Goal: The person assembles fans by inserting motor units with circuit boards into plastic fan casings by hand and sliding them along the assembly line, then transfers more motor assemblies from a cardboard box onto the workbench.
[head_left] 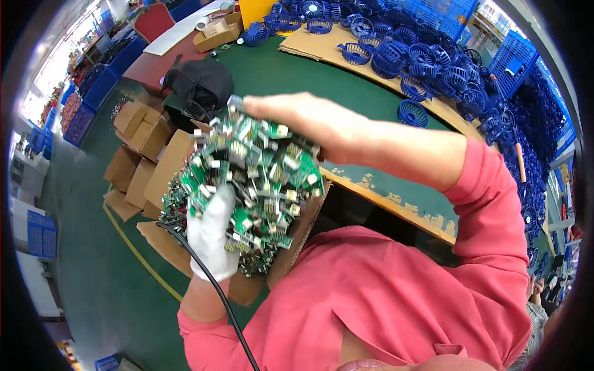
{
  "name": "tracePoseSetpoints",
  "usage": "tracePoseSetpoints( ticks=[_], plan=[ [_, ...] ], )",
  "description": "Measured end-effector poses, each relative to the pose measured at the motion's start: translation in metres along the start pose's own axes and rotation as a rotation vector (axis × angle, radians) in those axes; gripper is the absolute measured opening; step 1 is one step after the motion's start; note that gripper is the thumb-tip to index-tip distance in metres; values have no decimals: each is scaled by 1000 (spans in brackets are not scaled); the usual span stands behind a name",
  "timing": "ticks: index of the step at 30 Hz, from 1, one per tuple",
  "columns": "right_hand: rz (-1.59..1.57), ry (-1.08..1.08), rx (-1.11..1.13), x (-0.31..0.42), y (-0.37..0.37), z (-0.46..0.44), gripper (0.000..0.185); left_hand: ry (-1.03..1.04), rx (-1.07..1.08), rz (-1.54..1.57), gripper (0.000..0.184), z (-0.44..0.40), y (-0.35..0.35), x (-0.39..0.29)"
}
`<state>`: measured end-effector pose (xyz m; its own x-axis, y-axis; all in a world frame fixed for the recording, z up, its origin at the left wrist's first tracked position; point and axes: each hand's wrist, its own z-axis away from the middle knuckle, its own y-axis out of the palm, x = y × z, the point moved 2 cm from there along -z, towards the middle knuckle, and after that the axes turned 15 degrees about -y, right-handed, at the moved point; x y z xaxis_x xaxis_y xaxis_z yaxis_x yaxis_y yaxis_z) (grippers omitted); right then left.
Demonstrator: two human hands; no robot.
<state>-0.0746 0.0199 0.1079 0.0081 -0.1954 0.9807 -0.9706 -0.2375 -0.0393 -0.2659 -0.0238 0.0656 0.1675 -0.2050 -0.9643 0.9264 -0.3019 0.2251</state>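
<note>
A big heap of small green circuit boards (266,167) with pale connectors is clasped between my two hands, above an open cardboard box (170,250). My left hand (213,232), in a white glove, grips the heap from the near left side. Bare, my right hand (303,120) presses along its far right side, and its fingertips are partly hidden by the boards. More circuit boards (257,263) lie in the box beneath. The heap is slightly blurred. A black cable (210,278) passes over my left wrist.
A green-topped workbench (322,74) holds many blue plastic fan guards (414,59) on cardboard. A black bag (201,83) lies beyond the heap. Several empty cardboard boxes (145,130) stand on the floor to the left, and blue crates (93,102) line the aisle.
</note>
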Motion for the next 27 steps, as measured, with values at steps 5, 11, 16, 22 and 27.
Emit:
tracePoseSetpoints(
  ticks=[5,11,16,22,27],
  plan=[
    [-326,57,-213,47,-22,-8,39,174,-23,-169,37,-46,23,-31],
    [-280,-129,-320,91,-95,-33,34,144,320,292,35,-127,89,-83],
    [-184,-229,-667,91,-144,-10,46,104,579,131,34,-213,136,-98],
    [483,334,-506,-82,-203,63,84,-63,581,-1253,47,-315,134,-15],
    [733,387,-389,-124,-212,90,87,89,307,-1222,72,-353,87,58]
  ],
)
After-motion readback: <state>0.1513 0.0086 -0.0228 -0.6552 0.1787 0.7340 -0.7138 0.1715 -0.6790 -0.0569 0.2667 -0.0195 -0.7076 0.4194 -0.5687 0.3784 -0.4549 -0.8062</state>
